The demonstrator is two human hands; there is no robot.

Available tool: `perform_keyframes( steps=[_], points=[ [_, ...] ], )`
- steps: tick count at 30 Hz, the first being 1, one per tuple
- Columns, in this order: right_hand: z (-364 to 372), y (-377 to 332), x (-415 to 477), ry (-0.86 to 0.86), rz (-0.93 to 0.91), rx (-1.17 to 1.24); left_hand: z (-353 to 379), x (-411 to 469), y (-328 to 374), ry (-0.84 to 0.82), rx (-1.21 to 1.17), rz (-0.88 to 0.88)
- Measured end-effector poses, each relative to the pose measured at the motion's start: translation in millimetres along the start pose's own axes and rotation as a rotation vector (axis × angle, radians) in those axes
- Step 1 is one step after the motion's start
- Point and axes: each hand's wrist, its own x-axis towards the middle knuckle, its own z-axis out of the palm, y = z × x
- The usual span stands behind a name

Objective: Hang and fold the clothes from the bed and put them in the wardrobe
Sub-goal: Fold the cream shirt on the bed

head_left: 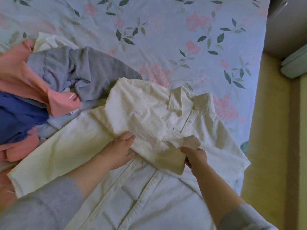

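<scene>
Head view, looking down on a bed with a floral sheet [166,30]. Showing at far left a crumpled heap of clothes, all touching: a pink garment [15,75], a blue garment [18,117] and a grey garment [86,67]. Showing in the middle a white shirt [149,105], lying button-side up across the near part of the bed, collar toward the far right, one sleeve folded over the chest. Resting the left hand [119,151] on that fold, fingers straight and relaxed. Pinching the sleeve's cuff [176,156] in the right hand [196,158], fingers curling round its edge. Showing at right a tan surface [265,146] bordering the bed.
</scene>
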Motion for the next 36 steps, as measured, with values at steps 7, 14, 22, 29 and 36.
perform_keyframes(
  steps=[7, 14, 22, 29, 36],
  points=[
    [-18.2, 30.7, -16.1, 0.229, -0.311, -0.008, 8.1, 2.1, -0.8, -0.058, -0.121, -0.022],
    [-32.9, 47.9, -10.4, 0.089, -0.248, -0.097, 3.6, 1.4, 8.9, -0.005, 0.009, -0.183],
    [-23.2, 50.3, -4.4, 0.045, -0.8, -0.745, -2.0, 24.2, 51.4, 0.335, 0.081, 0.028],
    [-46.1, 41.6, 14.3, 0.136, -0.706, -0.577, -21.1, 64.8, 74.2, 0.327, 0.101, 0.031],
    [-86.5, -2.4, 70.6, 0.244, -0.626, -0.874, -66.1, 128.7, 79.1, 0.164, 0.095, 0.108]
  ],
)
